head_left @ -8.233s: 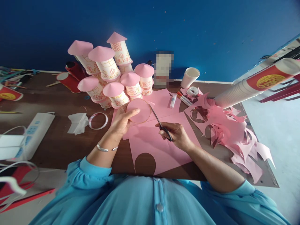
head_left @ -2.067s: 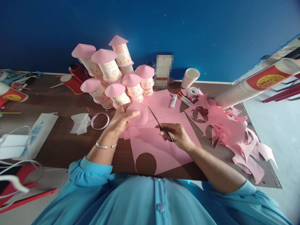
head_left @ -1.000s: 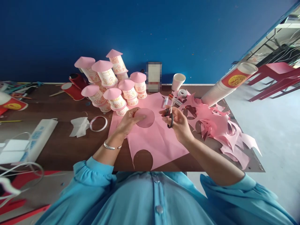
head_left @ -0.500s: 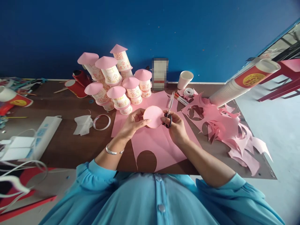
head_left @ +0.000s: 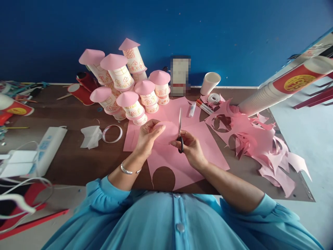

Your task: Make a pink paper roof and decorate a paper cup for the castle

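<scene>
My left hand [head_left: 150, 134] pinches a round pink paper disc [head_left: 168, 133] at its left edge, thumb on top. On the disc's right side, my right hand [head_left: 191, 147] is closed round the black handles of a pair of scissors [head_left: 180, 128], whose blades point up and away from me and look closed. Whether the right fingertips also touch the disc I cannot tell. Both hands are above a large pink paper sheet [head_left: 192, 156] with a round cutout at its near edge. Decorated paper-cup towers [head_left: 134, 111] with pink cone roofs stand just beyond my left hand.
Pink paper scraps [head_left: 260, 135] are heaped at the right, by a long stack of paper cups [head_left: 267, 95]. A white cup [head_left: 210, 83], tape roll [head_left: 213, 98], markers [head_left: 204, 106] and glue stick [head_left: 192, 110] lie behind. Left are a tape ring [head_left: 112, 134] and power strip [head_left: 50, 149].
The disc has tilted from facing me to lying flatter. The scissors have shifted slightly left and turned more upright. The camera view has shifted a little.
</scene>
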`<action>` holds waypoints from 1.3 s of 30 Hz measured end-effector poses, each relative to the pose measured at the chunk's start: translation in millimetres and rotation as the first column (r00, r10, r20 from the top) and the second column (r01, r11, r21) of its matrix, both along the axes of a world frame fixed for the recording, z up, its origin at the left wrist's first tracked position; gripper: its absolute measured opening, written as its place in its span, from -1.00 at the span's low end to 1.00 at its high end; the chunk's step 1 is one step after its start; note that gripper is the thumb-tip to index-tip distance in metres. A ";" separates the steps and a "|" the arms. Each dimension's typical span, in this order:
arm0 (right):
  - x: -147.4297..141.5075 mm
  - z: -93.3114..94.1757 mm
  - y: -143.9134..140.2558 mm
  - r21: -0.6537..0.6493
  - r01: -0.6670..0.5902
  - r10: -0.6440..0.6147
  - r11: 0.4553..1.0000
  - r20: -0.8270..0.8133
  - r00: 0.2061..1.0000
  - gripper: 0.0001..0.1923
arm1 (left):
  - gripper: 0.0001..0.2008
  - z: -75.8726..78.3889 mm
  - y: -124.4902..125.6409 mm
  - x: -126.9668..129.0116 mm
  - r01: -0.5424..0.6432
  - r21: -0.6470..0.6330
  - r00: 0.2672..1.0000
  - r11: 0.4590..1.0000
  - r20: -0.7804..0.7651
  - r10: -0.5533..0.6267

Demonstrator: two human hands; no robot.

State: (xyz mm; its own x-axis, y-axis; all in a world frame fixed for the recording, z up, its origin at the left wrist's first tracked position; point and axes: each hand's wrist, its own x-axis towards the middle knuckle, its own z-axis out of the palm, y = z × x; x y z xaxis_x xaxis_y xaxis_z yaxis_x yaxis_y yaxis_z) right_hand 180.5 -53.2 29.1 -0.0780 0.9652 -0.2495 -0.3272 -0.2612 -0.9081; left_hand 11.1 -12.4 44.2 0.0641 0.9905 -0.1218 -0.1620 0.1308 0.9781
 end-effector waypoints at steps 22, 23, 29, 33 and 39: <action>25.4 7.7 2.6 0.178 -0.292 0.203 0.940 0.398 0.895 -0.42 | -0.72 19.9 4.9 -21.6 0.044 -0.067 0.999 0.997 -0.001 -0.044; 25.3 7.7 2.7 0.181 -0.297 0.203 0.938 0.409 0.890 -0.42 | -0.73 20.2 4.4 -22.0 0.060 -0.076 0.998 0.995 0.005 -0.060; 25.4 7.3 2.2 0.188 -0.320 0.211 0.929 0.442 0.872 -0.42 | -0.74 18.2 5.6 -23.8 0.058 -0.030 0.998 0.998 -0.024 -0.059; 24.6 7.3 1.5 0.189 -0.318 0.210 0.929 0.438 0.874 -0.45 | -0.75 16.9 6.4 -25.2 0.095 -0.033 0.991 0.995 -0.088 -0.097; 23.9 5.1 1.0 0.184 -0.305 0.206 0.934 0.421 0.884 -0.45 | -0.74 18.5 4.3 -24.6 0.153 -0.067 0.986 0.986 -0.061 -0.157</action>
State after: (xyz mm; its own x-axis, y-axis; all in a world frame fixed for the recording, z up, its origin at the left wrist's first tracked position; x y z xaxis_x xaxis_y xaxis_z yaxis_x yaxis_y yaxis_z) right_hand 204.4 -52.2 34.2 -0.2750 0.9584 -0.0765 0.1130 -0.0468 -0.9925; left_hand -13.5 -8.0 62.7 0.2061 0.9597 -0.1912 -0.0708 0.2095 0.9752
